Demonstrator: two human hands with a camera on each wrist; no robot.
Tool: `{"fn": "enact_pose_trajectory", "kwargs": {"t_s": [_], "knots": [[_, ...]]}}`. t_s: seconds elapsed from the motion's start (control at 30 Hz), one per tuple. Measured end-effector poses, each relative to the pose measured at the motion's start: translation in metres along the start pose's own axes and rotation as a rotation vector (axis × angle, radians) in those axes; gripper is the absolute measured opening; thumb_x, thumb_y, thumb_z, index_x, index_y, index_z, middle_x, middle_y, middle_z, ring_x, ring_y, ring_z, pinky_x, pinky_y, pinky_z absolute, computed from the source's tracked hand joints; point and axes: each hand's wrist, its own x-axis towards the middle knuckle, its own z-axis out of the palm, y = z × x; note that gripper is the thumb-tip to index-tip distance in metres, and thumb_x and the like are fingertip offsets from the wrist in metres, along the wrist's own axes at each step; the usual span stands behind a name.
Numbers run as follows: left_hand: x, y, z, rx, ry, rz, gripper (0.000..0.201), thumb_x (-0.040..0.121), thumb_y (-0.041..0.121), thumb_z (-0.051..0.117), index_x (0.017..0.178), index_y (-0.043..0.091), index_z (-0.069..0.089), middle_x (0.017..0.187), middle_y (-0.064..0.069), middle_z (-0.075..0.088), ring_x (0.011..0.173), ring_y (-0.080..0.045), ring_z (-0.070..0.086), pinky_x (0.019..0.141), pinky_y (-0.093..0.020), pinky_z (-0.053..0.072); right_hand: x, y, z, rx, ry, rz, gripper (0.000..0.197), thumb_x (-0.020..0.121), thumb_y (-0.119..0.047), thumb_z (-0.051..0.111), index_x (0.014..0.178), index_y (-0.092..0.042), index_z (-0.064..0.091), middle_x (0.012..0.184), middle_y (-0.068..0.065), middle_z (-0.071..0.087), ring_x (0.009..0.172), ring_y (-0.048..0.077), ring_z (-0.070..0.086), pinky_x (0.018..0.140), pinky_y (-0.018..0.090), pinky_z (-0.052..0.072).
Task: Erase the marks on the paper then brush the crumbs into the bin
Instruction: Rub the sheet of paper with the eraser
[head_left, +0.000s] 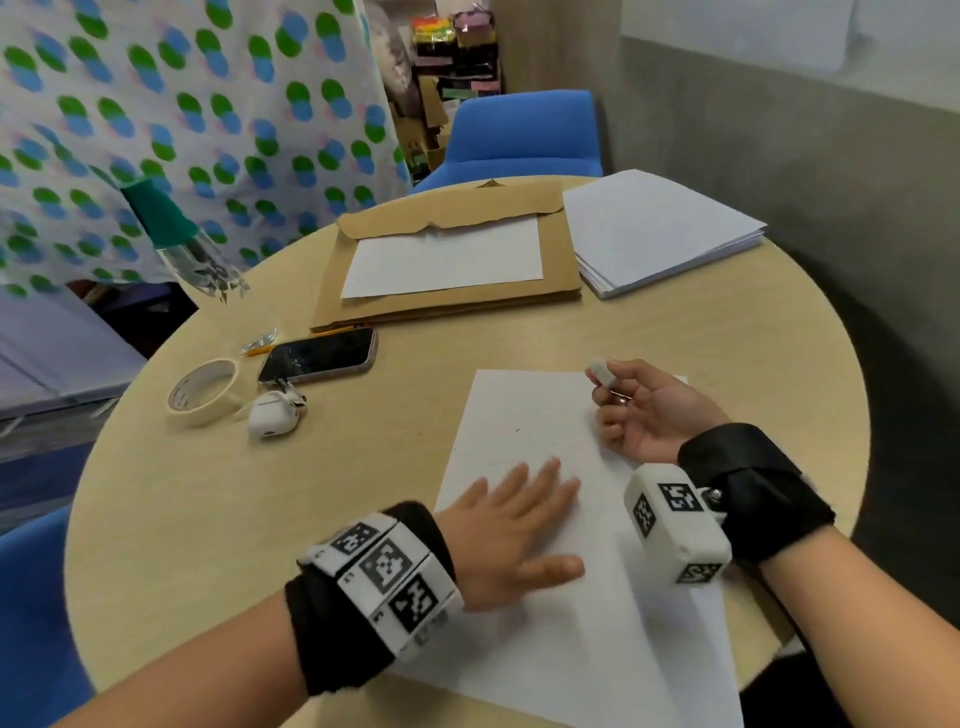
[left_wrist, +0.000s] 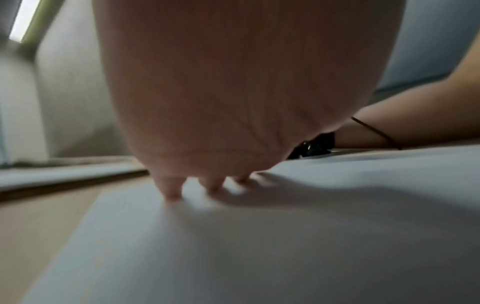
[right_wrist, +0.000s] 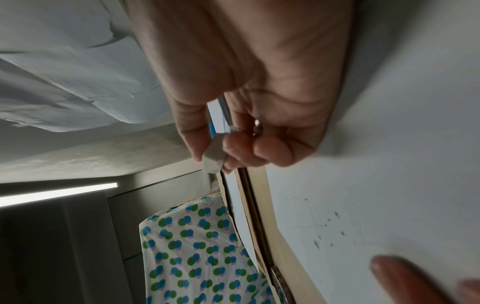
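A white sheet of paper (head_left: 524, 415) lies on the round wooden table (head_left: 208, 493) in front of me. My left hand (head_left: 514, 525) lies flat on the sheet, fingers spread and straight, near its left edge. My right hand (head_left: 639, 410) hovers over the sheet's far right corner, palm turned up, pinching a small white eraser (head_left: 602, 371) between thumb and fingertips. In the right wrist view the eraser (right_wrist: 213, 158) shows between the fingers, and small dark crumbs (right_wrist: 327, 230) and faint pencil traces dot the paper (right_wrist: 389, 164). The left wrist view shows my fingertips (left_wrist: 172, 191) pressing the paper (left_wrist: 259, 246).
A brown cardboard folder (head_left: 441, 306) with a white sheet on it and a stack of paper (head_left: 660, 228) lie at the far side. A phone (head_left: 319, 356), tape roll (head_left: 205, 392), white earbud case (head_left: 272, 413) and pencil (head_left: 291, 340) lie to the left. A blue chair (head_left: 519, 135) stands behind.
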Motion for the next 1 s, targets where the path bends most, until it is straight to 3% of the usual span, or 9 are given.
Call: {"fn": "enact_pose_trajectory", "kwargs": {"t_s": [0.13,0.27,0.33,0.4,0.5,0.57,0.67,0.8,1.0], "knots": [[0.005,-0.028,0.000,0.011,-0.016,-0.139,0.074,0.095,0.056,0.020,0.145,0.021,-0.022,0.152,0.003,-0.030,0.143,-0.015,-0.020,0.116,-0.040,-0.009,0.001,0.000,-0.002,0.012,-0.007,0.005,0.017,0.086,-0.025,0.048,0.080,-0.015,0.061,0.060,-0.006,0.046,0.035,0.006,0.038,0.039,0.015,0.032],[0.010,-0.054,-0.011,0.064,0.076,-0.477,0.090,0.086,0.070,0.014,0.146,0.011,-0.020,0.153,-0.006,-0.029,0.144,-0.020,-0.018,0.116,-0.046,-0.008,0.002,-0.001,-0.004,0.037,-0.084,0.006,0.026,0.055,-0.025,0.074,0.077,-0.014,0.065,0.060,-0.005,0.048,0.036,0.006,0.040,0.039,0.015,0.033],[0.012,-0.034,-0.013,0.037,0.101,-0.328,0.087,0.088,0.067,0.015,0.145,0.013,-0.022,0.151,-0.004,-0.032,0.143,-0.019,-0.020,0.116,-0.044,-0.009,0.004,-0.001,-0.007,0.092,-0.154,0.001,0.049,0.028,-0.021,0.089,0.072,-0.012,0.068,0.057,-0.004,0.050,0.036,0.008,0.039,0.037,0.016,0.032],[0.014,-0.002,-0.014,-0.036,0.071,-0.102,0.080,0.092,0.061,0.020,0.146,0.018,-0.021,0.151,0.001,-0.032,0.143,-0.018,-0.021,0.116,-0.042,-0.009,0.006,-0.001,-0.010,0.134,-0.198,-0.004,0.056,0.020,-0.019,0.091,0.070,-0.011,0.068,0.056,-0.003,0.049,0.035,0.009,0.038,0.035,0.017,0.030],[0.023,0.029,-0.012,-0.037,-0.005,0.129,0.074,0.095,0.057,0.023,0.147,0.024,-0.019,0.153,0.004,-0.027,0.142,-0.015,-0.021,0.115,-0.040,-0.011,0.006,-0.001,-0.011,0.165,-0.228,0.003,0.054,0.020,-0.017,0.090,0.069,-0.009,0.068,0.055,-0.003,0.048,0.035,0.008,0.036,0.033,0.017,0.030],[0.029,0.025,-0.016,-0.013,-0.032,0.142,0.070,0.096,0.053,0.021,0.147,0.024,-0.018,0.155,0.003,-0.024,0.143,-0.015,-0.020,0.115,-0.040,-0.011,0.006,-0.001,-0.012,0.171,-0.232,0.005,0.053,0.021,-0.016,0.090,0.069,-0.009,0.067,0.055,-0.003,0.048,0.035,0.008,0.035,0.034,0.017,0.029],[0.035,-0.011,-0.024,-0.026,0.017,-0.121,0.074,0.095,0.057,0.018,0.147,0.017,-0.018,0.154,0.001,-0.025,0.145,-0.016,-0.016,0.116,-0.041,-0.007,0.004,0.000,-0.011,0.159,-0.207,0.002,0.047,0.028,-0.017,0.087,0.069,-0.009,0.067,0.055,-0.002,0.047,0.035,0.009,0.035,0.033,0.017,0.028],[0.031,-0.051,-0.025,-0.024,0.095,-0.534,0.094,0.084,0.072,0.012,0.146,0.009,-0.018,0.155,-0.008,-0.024,0.145,-0.021,-0.015,0.117,-0.045,-0.008,0.002,-0.001,-0.007,0.096,-0.085,-0.005,0.019,0.064,-0.022,0.060,0.079,-0.011,0.060,0.056,-0.003,0.045,0.036,0.008,0.033,0.035,0.017,0.026],[0.034,-0.003,-0.027,0.023,0.100,-0.038,0.070,0.094,0.058,0.017,0.146,0.029,-0.019,0.153,0.007,-0.028,0.143,-0.015,-0.021,0.117,-0.041,-0.010,0.000,0.000,-0.005,0.084,-0.063,-0.004,0.016,0.070,-0.024,0.054,0.078,-0.011,0.059,0.057,-0.003,0.044,0.037,0.007,0.033,0.036,0.018,0.026]]}}
